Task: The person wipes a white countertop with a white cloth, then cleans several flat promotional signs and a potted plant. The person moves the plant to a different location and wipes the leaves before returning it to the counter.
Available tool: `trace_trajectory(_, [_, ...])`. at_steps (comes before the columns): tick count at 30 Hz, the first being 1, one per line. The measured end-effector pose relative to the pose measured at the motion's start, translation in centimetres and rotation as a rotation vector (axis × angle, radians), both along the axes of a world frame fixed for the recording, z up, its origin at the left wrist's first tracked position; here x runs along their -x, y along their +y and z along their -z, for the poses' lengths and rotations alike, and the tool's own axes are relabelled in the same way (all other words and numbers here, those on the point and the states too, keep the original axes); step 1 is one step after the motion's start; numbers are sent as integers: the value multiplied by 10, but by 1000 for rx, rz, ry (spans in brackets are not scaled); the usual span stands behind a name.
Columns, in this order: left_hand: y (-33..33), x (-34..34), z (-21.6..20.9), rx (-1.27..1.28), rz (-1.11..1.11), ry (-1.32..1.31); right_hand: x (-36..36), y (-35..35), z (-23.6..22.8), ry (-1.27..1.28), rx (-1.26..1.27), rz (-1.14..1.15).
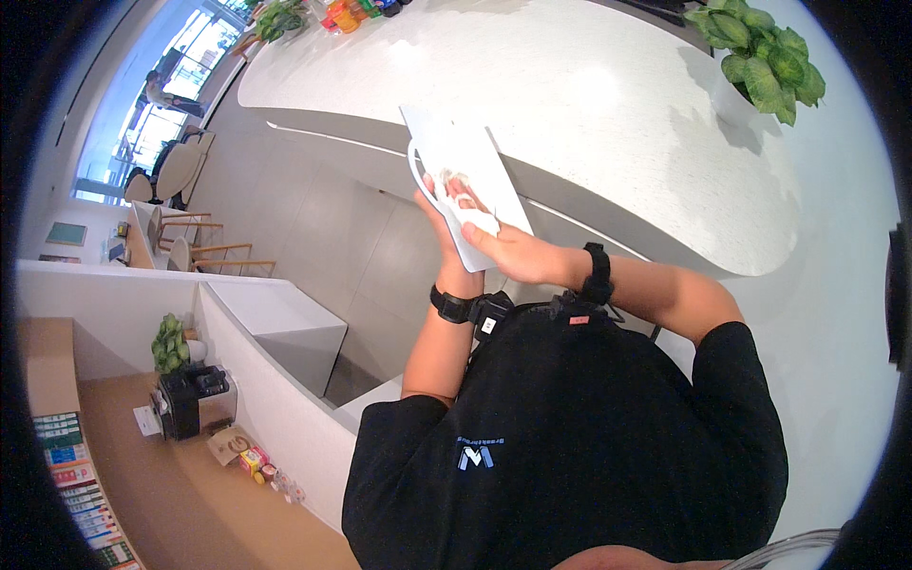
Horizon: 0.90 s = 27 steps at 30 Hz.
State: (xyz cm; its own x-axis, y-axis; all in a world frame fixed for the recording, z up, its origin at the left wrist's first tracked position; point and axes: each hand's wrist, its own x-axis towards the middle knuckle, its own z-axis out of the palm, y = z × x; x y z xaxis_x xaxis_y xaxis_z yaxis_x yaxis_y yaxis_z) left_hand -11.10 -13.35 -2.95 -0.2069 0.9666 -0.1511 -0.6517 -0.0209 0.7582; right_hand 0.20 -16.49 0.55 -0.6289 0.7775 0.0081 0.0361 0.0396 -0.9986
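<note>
Both my hands are together in front of me, above the near edge of the white counter. My left hand [442,223] grips the lower left edge of a flat rectangular mirror-like panel [494,176], held tilted. A curved white strip stands out along the panel's left side. My right hand [518,252] lies over the panel's lower end, its fingers closed on a small white wipe [481,221], either cloth or tissue. Fingers and white patches show in the panel's pale face like a reflection. Some of my fingertips are hidden behind the wipe and panel.
The long white counter [608,104] curves across the far side, with a potted plant [765,62] at far right and bottles [342,17] at far left. A low white partition [261,389] stands left, beside a brown desk [123,427] with a black machine [180,404]. A person [171,98] is far off.
</note>
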Motion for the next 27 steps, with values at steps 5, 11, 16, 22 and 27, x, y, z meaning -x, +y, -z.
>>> trace_trajectory(5, [-8,1,-32,-26,-51,50,0,-21,-18,-1,3,-78])
trace_trajectory(11, [13,31,-15,-140,147,-101,-46,-20,-84,-226,533,-234])
trace_trajectory(16, [8,25,-29,-149,112,-73,-75,-6,-82,205,559,163])
trace_trajectory(22, [-4,1,-37,-148,282,-53,-75,68,-58,-167,41,532])
trace_trajectory(27, [-16,-15,-39,-80,335,-103,-41,84,-95,-200,-145,474])
